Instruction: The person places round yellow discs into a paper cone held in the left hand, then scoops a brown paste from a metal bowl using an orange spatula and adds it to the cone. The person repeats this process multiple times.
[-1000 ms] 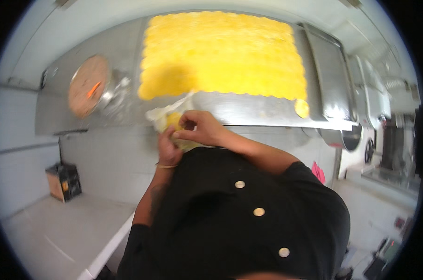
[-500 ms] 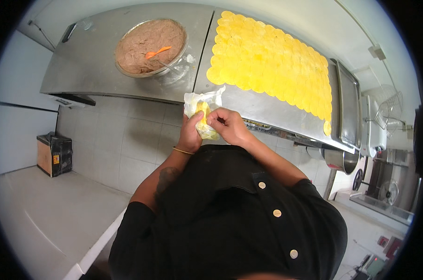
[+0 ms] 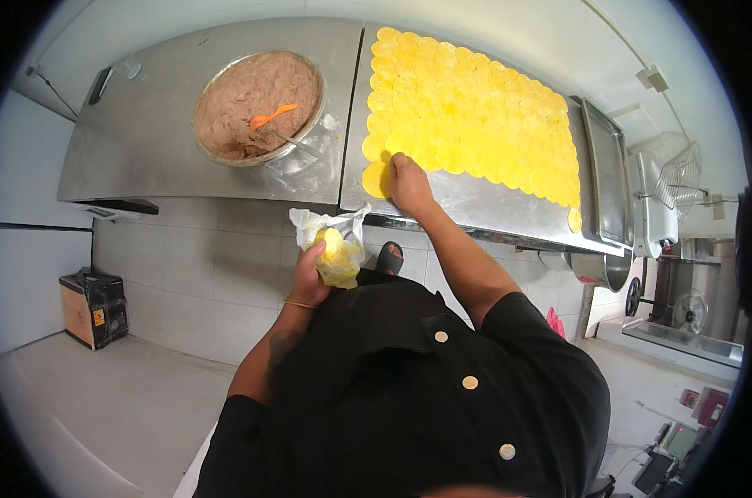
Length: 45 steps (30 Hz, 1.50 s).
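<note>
My left hand [image 3: 309, 284] grips a crumpled clear plastic bag [image 3: 344, 267], its top open. Inside it sits a small stack of yellow round dough wrappers [image 3: 329, 242]. At the near left corner of the steel table, my right hand [image 3: 410, 187] pinches the edge of one yellow dough wrapper [image 3: 376, 180], which lies flat on the metal. Its fingertips are partly hidden behind the hand. Beyond and to the right spreads a large sheet of overlapping yellow wrappers [image 3: 475, 108], in rows.
On the left table [image 3: 135, 108], a metal bowl [image 3: 323, 100] holds brown paste, with an orange spoon [image 3: 272, 114] and a metal handle [image 3: 301, 148] in it. Dark metal trays [image 3: 605, 174] stand at the right end. A box [image 3: 94, 311] rests on the floor at left.
My right hand has left the bag and reached forward to the table, laying a wrapper at the sheet's near left corner. My left hand has moved slightly down and left with the bag.
</note>
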Tool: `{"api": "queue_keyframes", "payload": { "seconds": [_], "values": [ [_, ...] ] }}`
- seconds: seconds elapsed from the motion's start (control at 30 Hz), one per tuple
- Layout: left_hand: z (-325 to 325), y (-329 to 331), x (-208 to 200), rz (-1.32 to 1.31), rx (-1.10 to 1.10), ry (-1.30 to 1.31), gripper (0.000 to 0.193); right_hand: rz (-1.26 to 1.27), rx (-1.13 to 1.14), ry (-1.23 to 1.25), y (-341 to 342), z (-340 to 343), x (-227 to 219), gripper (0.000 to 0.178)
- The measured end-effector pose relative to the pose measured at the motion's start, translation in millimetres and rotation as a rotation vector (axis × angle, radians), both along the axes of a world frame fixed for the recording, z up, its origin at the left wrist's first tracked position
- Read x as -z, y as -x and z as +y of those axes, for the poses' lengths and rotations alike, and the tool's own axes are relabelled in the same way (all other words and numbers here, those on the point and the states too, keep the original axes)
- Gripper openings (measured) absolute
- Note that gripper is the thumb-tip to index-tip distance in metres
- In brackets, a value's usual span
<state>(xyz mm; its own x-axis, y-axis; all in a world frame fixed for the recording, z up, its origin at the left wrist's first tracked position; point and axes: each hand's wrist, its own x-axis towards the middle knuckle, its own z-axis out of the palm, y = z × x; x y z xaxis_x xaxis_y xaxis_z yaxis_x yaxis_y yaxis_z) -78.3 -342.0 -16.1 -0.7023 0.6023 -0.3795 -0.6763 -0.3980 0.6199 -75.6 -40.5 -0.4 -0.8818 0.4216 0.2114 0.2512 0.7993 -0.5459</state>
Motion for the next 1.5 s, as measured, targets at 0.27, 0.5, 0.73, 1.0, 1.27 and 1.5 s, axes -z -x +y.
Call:
{"api": "queue_keyframes", "payload": {
  "seconds": [0.27, 0.5, 0.73, 1.0, 1.27, 1.5],
  "values": [
    [-1.5, 5.5, -26.9, -0.011, 0.063, -0.017, 0.049, 0.239, -0.012, -0.202, 9.4, -3.4, -20.5, 0.020],
    [50.5, 34.2, -40.2, -0.059, 0.009, -0.094, 0.055, -0.040, -0.319, 0.715, -44.8, -84.2, -77.5, 0.025],
    [78.4, 32.9, -60.2, 0.107, 0.025, -0.100, 0.057, -0.183, -0.129, 0.914, -56.8, -72.8, -112.6, 0.023],
    [94.2, 26.2, -64.5, 0.110, 0.002, -0.027, 0.058, -0.114, -0.121, 0.786, -61.0, -65.4, -91.1, 0.021],
    [99.3, 23.4, -42.7, 0.064, 0.027, -0.027, 0.058, 0.029, -0.153, 0.646, -59.9, -58.5, -61.1, 0.014],
    [75.0, 9.3, -14.8, 0.283, 0.022, 0.097, 0.053, 0.021, 0.096, 0.276, -36.0, -0.3, -20.6, 0.016]
  ]
}}
